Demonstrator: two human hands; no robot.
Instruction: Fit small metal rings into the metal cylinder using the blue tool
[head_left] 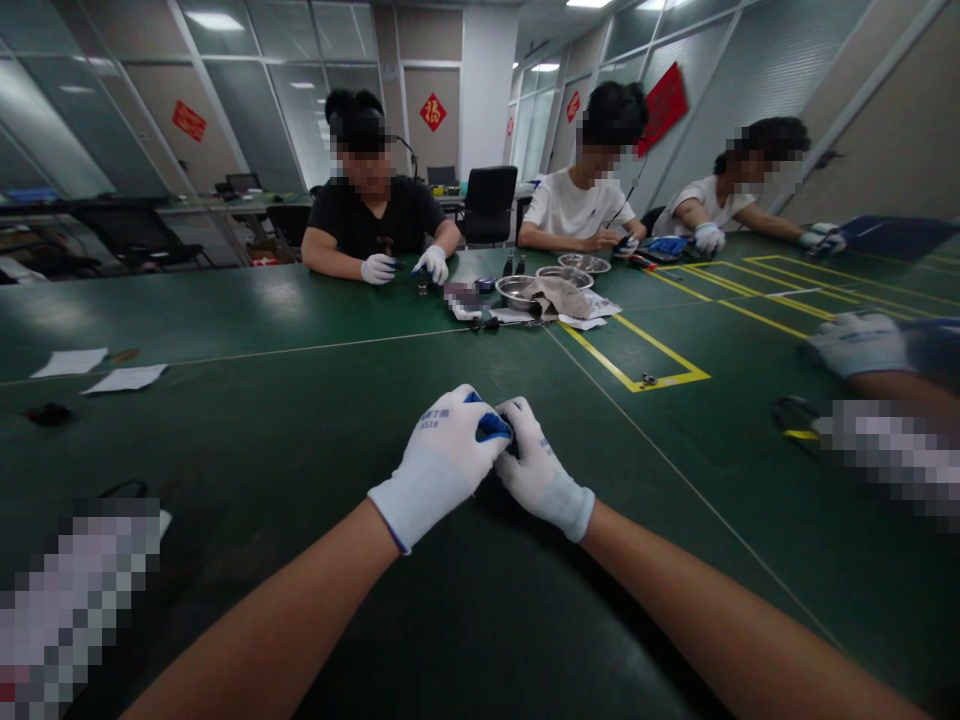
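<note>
My left hand (450, 445), in a white glove with blue palm coating, is raised over the middle of the green table (300, 470). Its thumb and fingers curl together in a pinch. My right hand (538, 470), gloved the same way, meets it fingertip to fingertip. Something small and dark seems to be held between the two hands, but the fingers cover most of it and its kind does not show. Both forearms reach in from the bottom edge.
Metal bowls (517, 292) with a beige cloth (561, 298) stand farther back. Yellow tape (671, 382) outlines a rectangle near small parts (647, 380). White papers (126, 378) lie left. Co-workers sit across the table; another person's gloved hand (862, 345) is at right.
</note>
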